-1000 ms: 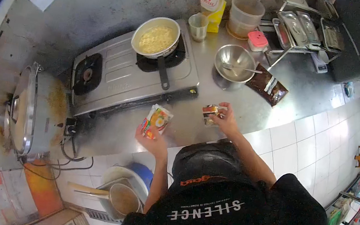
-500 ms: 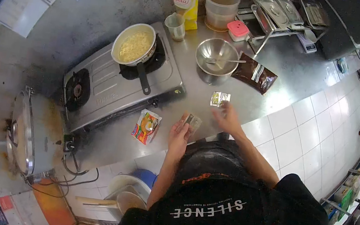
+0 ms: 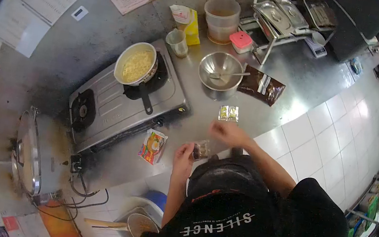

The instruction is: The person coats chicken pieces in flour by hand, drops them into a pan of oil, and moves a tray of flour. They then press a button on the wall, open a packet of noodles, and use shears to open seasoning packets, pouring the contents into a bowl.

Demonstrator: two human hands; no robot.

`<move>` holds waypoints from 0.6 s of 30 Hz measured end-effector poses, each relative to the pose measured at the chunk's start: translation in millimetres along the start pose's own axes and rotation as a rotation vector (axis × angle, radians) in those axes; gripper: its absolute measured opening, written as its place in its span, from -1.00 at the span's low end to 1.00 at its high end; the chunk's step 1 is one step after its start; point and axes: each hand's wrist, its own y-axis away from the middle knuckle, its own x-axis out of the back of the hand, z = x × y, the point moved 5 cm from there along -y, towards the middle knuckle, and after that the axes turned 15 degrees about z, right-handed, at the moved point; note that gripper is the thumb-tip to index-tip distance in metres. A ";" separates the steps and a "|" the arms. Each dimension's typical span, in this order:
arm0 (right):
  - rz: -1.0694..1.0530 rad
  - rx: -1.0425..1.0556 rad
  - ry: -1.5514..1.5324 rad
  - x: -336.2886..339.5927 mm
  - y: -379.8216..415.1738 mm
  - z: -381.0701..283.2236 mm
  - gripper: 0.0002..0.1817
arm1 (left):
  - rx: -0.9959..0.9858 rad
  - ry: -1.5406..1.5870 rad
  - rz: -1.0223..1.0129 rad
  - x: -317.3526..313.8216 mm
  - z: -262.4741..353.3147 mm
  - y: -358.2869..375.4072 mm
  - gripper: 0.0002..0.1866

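Note:
Pinched in my left hand (image 3: 184, 158) is a small clear seasoning sachet (image 3: 201, 150) with dark contents at one end. My right hand (image 3: 227, 134) hovers up and to the right of it, fingers curled together; whether anything is between them is hidden. Just beyond that hand, a pair of silver sachets (image 3: 229, 113) lies on the steel counter. An instant noodle packet (image 3: 152, 146) rests left of my left hand. Farther off are a steel bowl (image 3: 212, 62) with a fork (image 3: 228, 74) in it and a brown filled pouch (image 3: 271, 92).
A saucepan (image 3: 123, 63) of noodles in liquid sits on the gas stove (image 3: 117, 108), its black handle toward me. Behind stand a clear measuring cup (image 3: 177, 42), a yellow pack (image 3: 192, 29), a plastic tub (image 3: 221, 18) and a pink-lidded box (image 3: 241, 41). A large lidded pot (image 3: 50, 147) is at left.
My right hand has come away from beside the silver sachets, closer to my body, and its fingers have curled. The clear sachet stays in my left hand. The view has shifted slightly.

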 end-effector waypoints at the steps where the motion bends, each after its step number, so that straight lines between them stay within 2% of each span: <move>1: 0.235 -0.220 -0.018 9.0 -18.0 30.3 -0.63 | -0.020 0.023 0.061 1.2 9.7 5.9 -0.84; 2: 0.469 -0.444 -0.039 13.5 -34.3 66.0 -0.60 | -0.037 0.044 0.122 5.0 17.2 10.8 -0.85; 4: 0.836 -0.567 0.020 28.6 -65.6 105.7 -0.56 | -0.089 0.030 0.147 12.6 20.9 15.8 -0.84; 7: 0.843 -0.655 0.105 30.8 -96.1 139.4 -0.59 | -0.089 0.029 0.188 21.4 17.5 25.8 -0.82; 10: 0.837 -0.631 -0.217 19.4 -102.0 178.0 -0.70 | -0.132 -0.070 0.280 33.1 23.9 38.9 -0.80; 13: 0.804 -0.534 -0.242 -0.8 -63.7 198.9 -0.81 | -0.172 -0.053 0.353 56.0 17.9 44.8 -0.82; 15: 0.714 -0.643 -0.154 -5.0 -18.8 150.4 -0.85 | -0.174 -0.002 0.417 64.5 11.3 55.0 -0.82; 18: 0.664 -0.815 -0.460 -28.3 30.5 109.0 -0.80 | -0.193 -0.009 0.529 52.3 28.5 66.9 -0.82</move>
